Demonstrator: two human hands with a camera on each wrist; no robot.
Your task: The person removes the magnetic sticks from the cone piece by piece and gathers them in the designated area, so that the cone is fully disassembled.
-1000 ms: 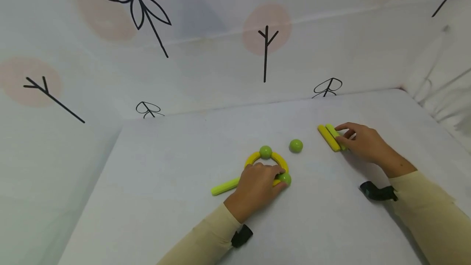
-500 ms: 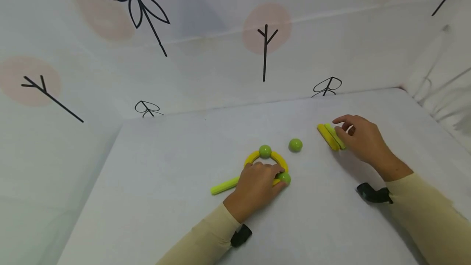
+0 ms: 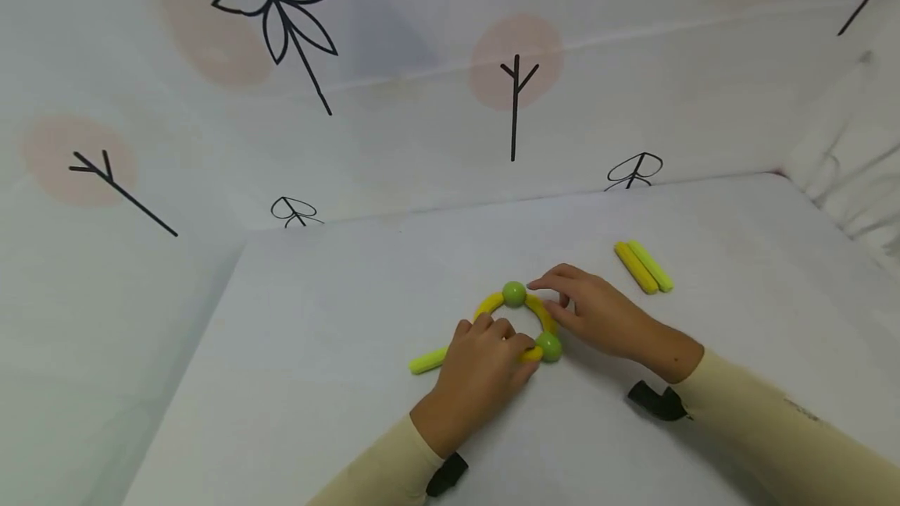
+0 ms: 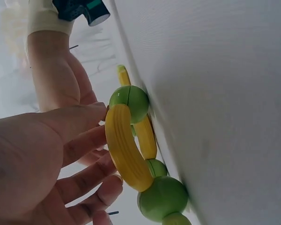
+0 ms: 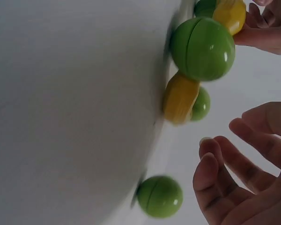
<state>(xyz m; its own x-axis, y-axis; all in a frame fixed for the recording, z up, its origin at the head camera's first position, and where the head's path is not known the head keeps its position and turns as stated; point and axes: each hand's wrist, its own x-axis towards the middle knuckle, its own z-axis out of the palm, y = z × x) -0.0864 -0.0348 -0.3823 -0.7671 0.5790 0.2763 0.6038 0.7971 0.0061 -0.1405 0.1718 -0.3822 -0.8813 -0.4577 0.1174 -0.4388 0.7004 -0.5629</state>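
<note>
A ring of curved yellow bars joined by green balls lies on the table, a straight lime bar running out from its left side. My left hand straddles the near curved yellow bar, its thumb by the right-hand green ball and fingers inside the ring. In the right wrist view, a loose green ball sits apart from the ring. My right hand hovers there with fingers spread, holding nothing; in the head view it hides this ball.
Two straight bars, one yellow and one lime, lie side by side at the right of the white table. A white cloth with line drawings rises behind the table's back edge.
My right hand has let go of the straight bars and moved left towards the loose ball and the ring. The left hand stays at the ring, having shifted slightly off the right-hand ball.
</note>
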